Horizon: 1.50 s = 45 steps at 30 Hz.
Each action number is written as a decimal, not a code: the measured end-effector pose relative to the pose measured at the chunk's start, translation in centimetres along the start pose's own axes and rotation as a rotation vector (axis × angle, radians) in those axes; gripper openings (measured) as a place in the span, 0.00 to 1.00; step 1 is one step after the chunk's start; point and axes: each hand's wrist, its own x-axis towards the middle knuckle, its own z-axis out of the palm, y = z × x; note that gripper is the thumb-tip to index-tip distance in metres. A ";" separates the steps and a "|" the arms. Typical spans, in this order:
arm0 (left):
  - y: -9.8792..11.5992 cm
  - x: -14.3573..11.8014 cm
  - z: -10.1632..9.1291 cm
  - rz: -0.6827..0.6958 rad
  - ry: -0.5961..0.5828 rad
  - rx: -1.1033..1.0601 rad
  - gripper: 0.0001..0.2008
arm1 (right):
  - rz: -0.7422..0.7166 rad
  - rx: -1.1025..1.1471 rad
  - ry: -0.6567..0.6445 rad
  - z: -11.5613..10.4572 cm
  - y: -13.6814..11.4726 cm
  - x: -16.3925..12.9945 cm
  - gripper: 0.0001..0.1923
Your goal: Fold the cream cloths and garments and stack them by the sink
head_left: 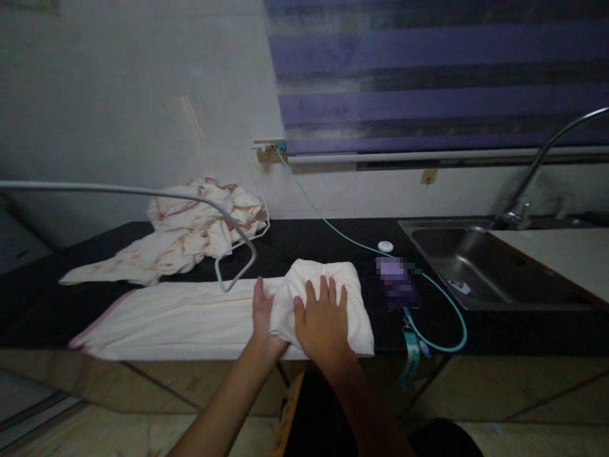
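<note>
I am pressing both hands, left hand (263, 311) and right hand (323, 317), flat and open on the half-folded cream cloth (200, 320) on the worktop (333, 244), smoothing next.

The scene is dim overall, with a cool, flat cast. The dark counter (333, 241) absorbs most light and shows little surface detail. The pale cloth (190, 320) is the brightest area. A faint reflection lies on the wall (188, 117). Straight lines bow toward the edges, indicating wide-angle distortion. A small pixelated patch (397, 279) masks one object. Fine detail is soft and grainy.
</note>
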 end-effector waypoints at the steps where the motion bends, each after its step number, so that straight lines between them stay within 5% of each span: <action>1: 1.1 -0.5 0.2 0.021 0.083 0.024 0.40 | -0.023 -0.011 -0.005 0.3 -0.1 0.0 0.31; 5: 3.4 -0.7 1.2 0.142 0.360 0.301 0.22 | -0.090 -0.046 -0.044 1.2 -0.3 -0.2 0.33; 8: 3.3 0.3 1.7 0.443 0.429 0.800 0.23 | -0.102 -0.059 -0.080 1.1 -0.3 -0.1 0.35; 11: 2.6 0.8 2.5 0.617 0.290 1.338 0.30 | -0.089 -0.069 -0.130 0.5 -0.4 0.0 0.36; 15: 1.0 0.7 3.0 0.362 -0.092 1.645 0.28 | -0.144 -0.114 -0.219 -0.3 -0.7 0.3 0.43; 18: -0.2 0.9 2.1 0.298 -0.138 1.712 0.28 | -0.137 -0.153 -0.258 -0.3 -0.7 0.5 0.45; 22: -1.0 1.3 0.6 0.437 -0.071 1.610 0.26 | -0.144 -0.149 -0.222 0.3 0.1 0.8 0.44; 29: -1.3 2.3 0.4 0.505 -0.134 1.425 0.22 | -0.187 -0.184 -0.222 0.1 2.1 2.0 0.38; 39: -1.6 3.0 -0.7 0.456 -0.116 1.860 0.27 | -0.179 -0.156 -0.198 -0.8 5.2 2.0 0.33; 45: -0.4 2.7 -1.6 0.444 -0.062 1.806 0.26 | -0.160 -0.146 -0.132 -0.5 6.1 2.0 0.32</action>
